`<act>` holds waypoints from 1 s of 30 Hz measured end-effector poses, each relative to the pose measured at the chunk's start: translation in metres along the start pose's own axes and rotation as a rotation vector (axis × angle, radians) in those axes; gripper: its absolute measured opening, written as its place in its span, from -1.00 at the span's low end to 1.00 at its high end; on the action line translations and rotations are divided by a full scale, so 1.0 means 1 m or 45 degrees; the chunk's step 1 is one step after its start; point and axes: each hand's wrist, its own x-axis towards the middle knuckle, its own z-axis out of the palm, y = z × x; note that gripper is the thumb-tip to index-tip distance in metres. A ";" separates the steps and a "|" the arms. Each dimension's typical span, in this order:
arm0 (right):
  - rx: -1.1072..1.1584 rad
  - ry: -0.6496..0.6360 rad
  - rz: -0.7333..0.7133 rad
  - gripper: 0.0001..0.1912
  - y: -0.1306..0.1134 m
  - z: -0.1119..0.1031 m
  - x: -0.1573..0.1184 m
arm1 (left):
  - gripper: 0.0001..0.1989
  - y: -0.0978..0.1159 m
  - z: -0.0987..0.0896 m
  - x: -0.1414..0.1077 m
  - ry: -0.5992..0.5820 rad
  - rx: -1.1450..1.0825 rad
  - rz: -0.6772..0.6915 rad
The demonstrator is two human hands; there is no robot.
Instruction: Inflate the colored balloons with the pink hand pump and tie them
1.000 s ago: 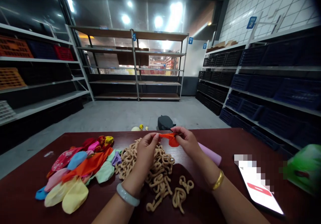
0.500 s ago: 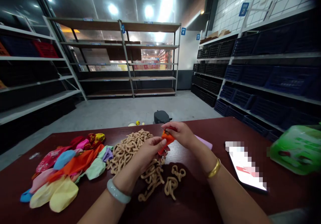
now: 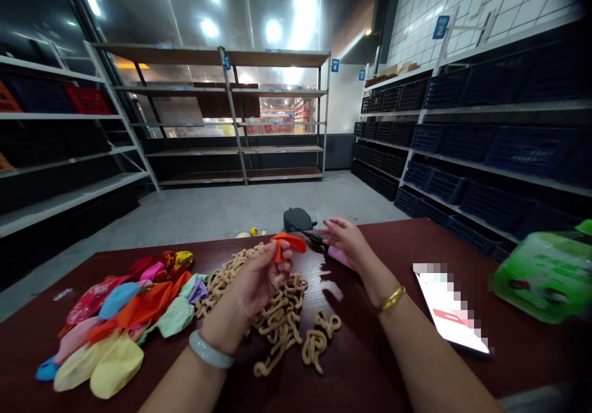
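Observation:
My left hand (image 3: 266, 274) pinches a limp orange balloon (image 3: 290, 240) between thumb and fingers, above a pile of tan twisted snacks or dough-like pieces (image 3: 282, 314). My right hand (image 3: 345, 237) is open, fingers stretched out and apart, just right of the balloon. Under it lies a lilac cylinder (image 3: 340, 257); next to its left end is a dark, narrow part (image 3: 314, 238), its kind unclear. The right hand and forearm cover some of the cylinder. Left of the pile lie several colourful limp balloons (image 3: 148, 305), overlapping on the dark red table (image 3: 361, 363).
A phone with a bright screen (image 3: 451, 311) lies on the right of the table. Beyond it stands a green plastic jug (image 3: 543, 277). A dark grey bag-like object (image 3: 298, 217) is past the far edge. Metal shelves (image 3: 235, 148) and dark crates (image 3: 453, 142) line the room.
Earlier both hands were together on the orange balloon. The right hand has let go and its fingers have spread; the left hand has moved left with the balloon. The dark narrow part now shows.

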 end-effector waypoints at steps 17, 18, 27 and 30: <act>-1.966 -0.038 -0.610 -0.44 0.007 0.045 -0.039 | -0.81 0.042 -0.052 0.021 0.418 -0.542 0.580; -1.955 -0.074 -0.664 -0.43 0.007 0.054 -0.045 | -0.81 0.041 -0.051 0.021 0.423 -0.517 0.589; -1.918 -0.222 -0.656 -0.47 0.010 0.072 -0.059 | -0.85 0.029 -0.047 0.029 0.453 -0.338 0.653; -1.898 -0.218 -0.650 -0.44 0.010 0.070 -0.057 | -0.86 0.028 -0.049 0.028 0.476 -0.311 0.660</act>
